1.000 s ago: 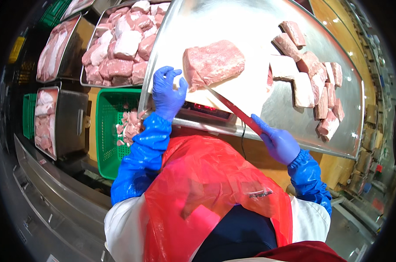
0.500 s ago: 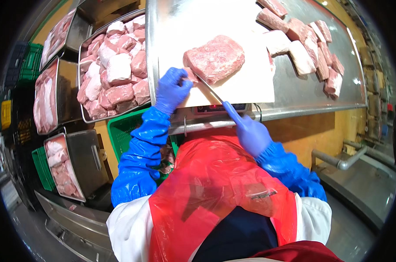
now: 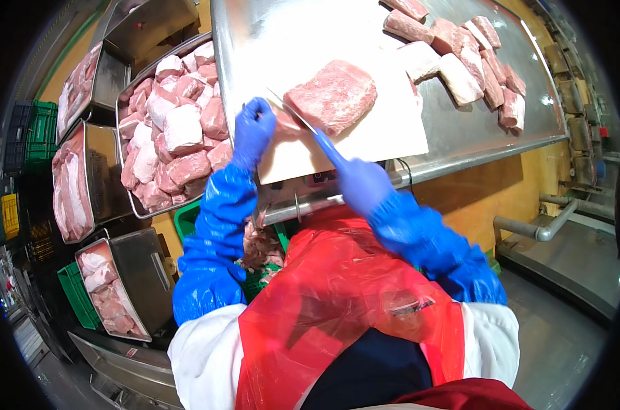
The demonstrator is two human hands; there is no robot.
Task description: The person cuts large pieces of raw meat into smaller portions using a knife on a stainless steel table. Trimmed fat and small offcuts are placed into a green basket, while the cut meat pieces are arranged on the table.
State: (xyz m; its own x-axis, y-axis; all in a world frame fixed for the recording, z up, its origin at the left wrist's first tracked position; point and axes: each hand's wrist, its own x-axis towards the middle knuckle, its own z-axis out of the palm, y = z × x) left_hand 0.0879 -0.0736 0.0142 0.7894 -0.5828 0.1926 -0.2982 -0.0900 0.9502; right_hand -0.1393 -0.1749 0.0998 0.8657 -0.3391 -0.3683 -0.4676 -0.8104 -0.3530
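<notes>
My blue-gloved right hand (image 3: 363, 183), slightly blurred, grips a long knife (image 3: 323, 140) whose blade reaches up-left along the left side of a large pink slab of meat (image 3: 330, 96). My gloved left hand (image 3: 254, 133) has curled fingers at the outer edge of a smaller, thin meat piece (image 3: 288, 124), apparently pinching it. Both pieces lie on a white cutting board (image 3: 364, 149), with a dark-panelled device partly hidden under its front edge. Several cut loins (image 3: 460, 78) lie right of the board on the steel worktop (image 3: 487, 126).
A large steel tray of meat chunks (image 3: 173, 137) sits left. Further left are several steel bins of meat (image 3: 74, 191) and stacked green crates (image 3: 42, 130). A green basket (image 3: 187, 219) holds trimmings below the worktop. Pipe rails (image 3: 545, 229) run at right.
My right hand has moved left and upward, carrying the blade further along the slab. A thin piece now lies apart at the slab's left. The view has shifted, bringing more left bins into sight.
</notes>
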